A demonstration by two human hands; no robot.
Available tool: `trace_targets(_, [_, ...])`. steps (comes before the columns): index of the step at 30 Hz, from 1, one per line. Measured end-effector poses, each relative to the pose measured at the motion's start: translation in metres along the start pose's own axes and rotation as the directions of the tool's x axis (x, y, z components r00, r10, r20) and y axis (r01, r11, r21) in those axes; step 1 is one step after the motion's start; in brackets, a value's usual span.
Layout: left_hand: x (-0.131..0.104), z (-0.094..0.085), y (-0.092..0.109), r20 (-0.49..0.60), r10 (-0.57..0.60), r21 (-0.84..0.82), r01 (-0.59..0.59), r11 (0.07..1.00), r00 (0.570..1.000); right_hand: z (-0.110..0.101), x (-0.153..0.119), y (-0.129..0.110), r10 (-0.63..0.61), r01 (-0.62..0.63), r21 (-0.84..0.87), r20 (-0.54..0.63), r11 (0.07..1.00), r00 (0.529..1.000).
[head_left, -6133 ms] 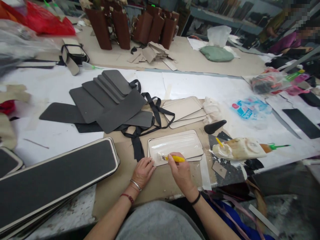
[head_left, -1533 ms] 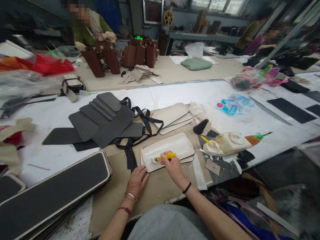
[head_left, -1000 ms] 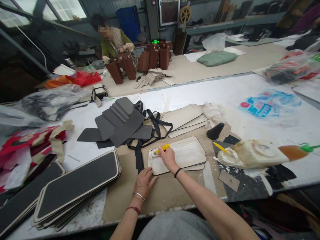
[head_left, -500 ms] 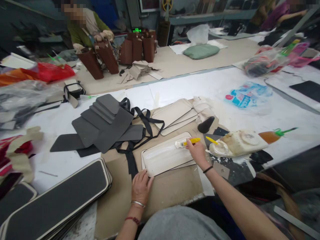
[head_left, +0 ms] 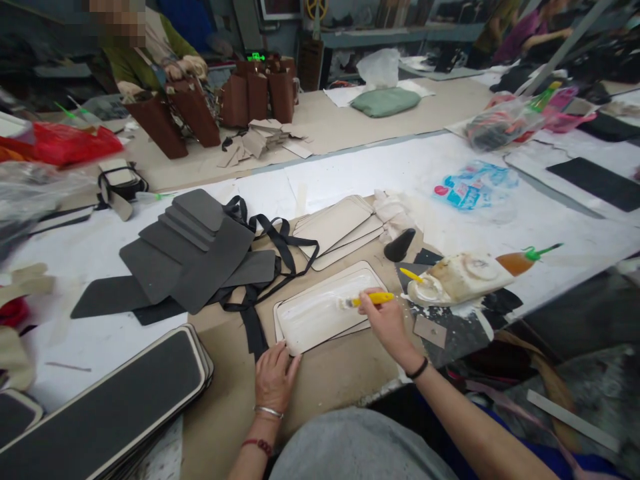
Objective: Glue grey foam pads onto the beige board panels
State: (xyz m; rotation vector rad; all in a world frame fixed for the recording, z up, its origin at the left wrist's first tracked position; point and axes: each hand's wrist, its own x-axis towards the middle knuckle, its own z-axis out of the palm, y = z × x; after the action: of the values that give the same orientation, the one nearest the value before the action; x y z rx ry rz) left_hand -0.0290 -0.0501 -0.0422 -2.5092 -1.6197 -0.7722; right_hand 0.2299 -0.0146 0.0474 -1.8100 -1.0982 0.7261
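My right hand (head_left: 387,325) is closed around the yellow handle of a brush (head_left: 374,299), whose white-coated bristles touch a cream panel (head_left: 315,313). Wet white streaks run along that panel, which rests on another like it. At the panel's lower left corner lies my left hand (head_left: 275,377), fingers extended, fingertips against the edge. Right of the panels is a stained white container (head_left: 465,277) with white paste at its opening and a second yellow handle (head_left: 411,275) in it. Behind sits a fanned stack of cream panels (head_left: 335,227).
Dark grey pieces (head_left: 187,247) and black straps (head_left: 287,243) lie left of centre. Long black panels (head_left: 110,407) are stacked at the lower left. An orange bottle (head_left: 517,261) is at the right. Across the table a person (head_left: 150,50) handles brown bags (head_left: 195,113).
The brush in my right hand has moved a little left and down over the panel. My left hand stays at the corner. The whole view has shifted slightly.
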Motion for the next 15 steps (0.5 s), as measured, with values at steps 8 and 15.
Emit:
trace_targets(8, [0.001,-0.001,0.002,0.032,-0.036,-0.012,0.036,0.999,0.999,0.072,-0.038,-0.003,0.193,-0.279,0.356,0.258,0.892,0.947])
trace_targets(15, [0.001,-0.001,0.002,0.038,-0.011,0.001,0.011,1.000,0.999,0.058,-0.037,0.011,0.087,-0.126,0.159,0.233,0.979,0.969])
